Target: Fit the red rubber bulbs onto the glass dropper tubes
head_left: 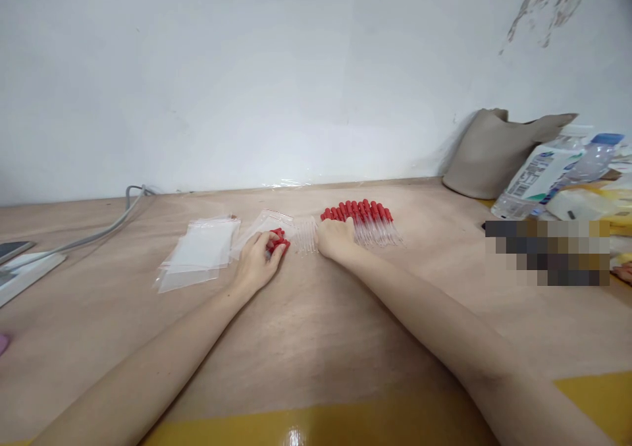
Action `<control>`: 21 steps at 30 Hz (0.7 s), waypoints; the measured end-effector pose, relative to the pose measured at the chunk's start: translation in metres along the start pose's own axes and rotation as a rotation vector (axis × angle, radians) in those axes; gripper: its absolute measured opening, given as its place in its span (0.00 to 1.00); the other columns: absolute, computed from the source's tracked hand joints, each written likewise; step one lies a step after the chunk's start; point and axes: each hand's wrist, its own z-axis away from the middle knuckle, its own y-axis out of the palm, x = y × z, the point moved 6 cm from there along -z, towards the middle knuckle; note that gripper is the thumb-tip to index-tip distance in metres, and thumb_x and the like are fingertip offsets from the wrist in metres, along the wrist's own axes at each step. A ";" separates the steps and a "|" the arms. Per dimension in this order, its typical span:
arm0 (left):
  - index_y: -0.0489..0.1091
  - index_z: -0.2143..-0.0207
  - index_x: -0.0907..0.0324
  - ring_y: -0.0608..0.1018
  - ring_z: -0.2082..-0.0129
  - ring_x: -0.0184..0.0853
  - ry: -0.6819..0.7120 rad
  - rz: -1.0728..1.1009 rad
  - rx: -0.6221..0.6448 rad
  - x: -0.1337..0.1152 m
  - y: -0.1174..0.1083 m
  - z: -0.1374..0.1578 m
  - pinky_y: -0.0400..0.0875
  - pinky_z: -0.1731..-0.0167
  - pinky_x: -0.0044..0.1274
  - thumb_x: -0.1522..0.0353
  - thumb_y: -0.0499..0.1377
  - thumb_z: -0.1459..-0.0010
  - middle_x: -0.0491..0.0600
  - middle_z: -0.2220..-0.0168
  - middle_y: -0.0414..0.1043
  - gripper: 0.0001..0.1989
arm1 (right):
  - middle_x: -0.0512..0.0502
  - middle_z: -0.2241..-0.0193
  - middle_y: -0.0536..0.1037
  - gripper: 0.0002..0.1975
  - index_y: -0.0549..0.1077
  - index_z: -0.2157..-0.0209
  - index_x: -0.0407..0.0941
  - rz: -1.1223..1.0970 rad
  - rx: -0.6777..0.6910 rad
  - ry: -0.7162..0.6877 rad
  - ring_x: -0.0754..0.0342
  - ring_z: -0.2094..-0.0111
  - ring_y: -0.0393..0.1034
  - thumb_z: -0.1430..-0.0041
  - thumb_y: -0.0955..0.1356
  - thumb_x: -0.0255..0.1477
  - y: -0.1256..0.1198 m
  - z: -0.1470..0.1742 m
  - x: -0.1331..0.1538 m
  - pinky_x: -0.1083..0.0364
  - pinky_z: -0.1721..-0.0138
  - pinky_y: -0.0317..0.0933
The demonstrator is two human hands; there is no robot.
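My left hand (pixel 259 258) is closed around several red-bulbed droppers (pixel 280 238), their red ends showing between thumb and fingers. Slender clear tubes (pixel 307 236) lie between my two hands; which bulbs they belong to is hard to tell. My right hand (pixel 336 237) is curled at the left end of a row of red-bulbed droppers (pixel 372 221), its fingers mostly hidden under the hand. The row's bulbs point to the wall, the clear stems toward me. Beside my left hand lies a clear zip bag (pixel 269 219), partly covered by my fingers.
Farther left is a stack of clear zip bags (pixel 202 245). A grey cable (pixel 116 222) runs to a white box (pixel 37 271) near a phone (pixel 14 250). On the right stand a grey-brown container (pixel 481 156), tilted plastic bottles (pixel 543 172) and yellow packaging (pixel 592 202). A wall rises behind the table.
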 end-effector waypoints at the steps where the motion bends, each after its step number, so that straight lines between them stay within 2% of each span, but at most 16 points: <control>1: 0.67 0.66 0.58 0.72 0.70 0.34 -0.002 0.003 -0.001 0.000 0.000 0.000 0.67 0.67 0.27 0.63 0.54 0.45 0.48 0.71 0.67 0.09 | 0.37 0.70 0.76 0.11 0.72 0.69 0.39 0.006 -0.019 -0.025 0.48 0.68 0.70 0.45 0.60 0.28 -0.003 0.007 -0.002 0.49 0.60 0.49; 4: 0.67 0.58 0.58 0.71 0.70 0.34 -0.019 0.000 0.045 0.000 0.003 -0.001 0.68 0.67 0.27 0.63 0.53 0.44 0.48 0.71 0.67 0.13 | 0.38 0.70 0.75 0.12 0.69 0.65 0.39 0.032 -0.100 -0.147 0.47 0.67 0.69 0.43 0.59 0.30 -0.012 0.032 -0.011 0.50 0.62 0.51; 6: 0.67 0.56 0.57 0.71 0.71 0.34 -0.035 -0.024 0.083 -0.001 0.006 -0.001 0.68 0.67 0.27 0.63 0.53 0.44 0.48 0.70 0.65 0.15 | 0.40 0.72 0.75 0.10 0.69 0.68 0.40 0.024 -0.096 -0.251 0.48 0.69 0.68 0.44 0.59 0.30 -0.015 0.048 -0.021 0.52 0.66 0.52; 9: 0.70 0.59 0.58 0.70 0.68 0.35 -0.020 -0.052 0.060 -0.002 0.005 -0.001 0.68 0.65 0.28 0.63 0.53 0.44 0.49 0.69 0.63 0.13 | 0.43 0.72 0.75 0.08 0.68 0.70 0.42 -0.119 0.025 -0.372 0.53 0.71 0.67 0.43 0.60 0.30 -0.013 0.066 -0.040 0.57 0.72 0.53; 12: 0.70 0.63 0.58 0.69 0.63 0.37 0.034 -0.044 0.013 -0.004 0.003 -0.001 0.66 0.61 0.29 0.63 0.54 0.45 0.51 0.66 0.63 0.11 | 0.46 0.72 0.74 0.06 0.67 0.71 0.43 -0.165 0.054 -0.470 0.55 0.72 0.66 0.43 0.62 0.30 -0.015 0.076 -0.054 0.58 0.73 0.53; 15: 0.69 0.64 0.58 0.68 0.59 0.38 0.063 -0.054 0.027 -0.004 0.004 -0.001 0.64 0.57 0.31 0.64 0.53 0.44 0.51 0.62 0.65 0.09 | 0.47 0.73 0.74 0.04 0.68 0.72 0.44 -0.197 0.039 -0.498 0.56 0.71 0.65 0.45 0.64 0.29 -0.017 0.078 -0.059 0.59 0.73 0.53; 18: 0.69 0.63 0.57 0.68 0.60 0.39 0.047 -0.107 0.063 -0.003 0.006 -0.001 0.62 0.57 0.32 0.64 0.53 0.44 0.51 0.61 0.67 0.10 | 0.48 0.74 0.72 0.04 0.68 0.73 0.43 -0.264 0.034 -0.497 0.57 0.71 0.64 0.46 0.65 0.27 -0.014 0.078 -0.057 0.59 0.71 0.53; 21: 0.70 0.63 0.56 0.68 0.59 0.40 0.030 -0.181 0.091 -0.004 0.006 -0.001 0.61 0.58 0.34 0.63 0.52 0.44 0.51 0.61 0.68 0.10 | 0.48 0.73 0.71 0.04 0.68 0.72 0.43 -0.343 -0.052 -0.484 0.56 0.70 0.63 0.47 0.66 0.29 -0.010 0.078 -0.053 0.58 0.68 0.54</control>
